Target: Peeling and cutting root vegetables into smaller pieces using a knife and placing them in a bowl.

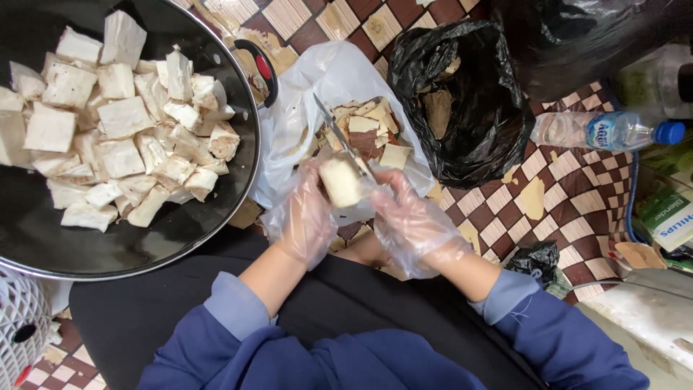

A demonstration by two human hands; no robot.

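Note:
Both my hands wear clear plastic gloves. My left hand grips a pale, peeled chunk of root vegetable held up over my lap. My right hand holds a knife whose blade lies against the chunk's top and points up-left. Just beyond the hands lies a white plastic bag with several brown-and-cream peel pieces on it. A large black pan at the left holds several white cut chunks.
An open black plastic bag with scraps sits at the upper right. A plastic water bottle with a blue cap lies on the checkered floor beside it. A white perforated basket is at the lower left, a cardboard box at the right edge.

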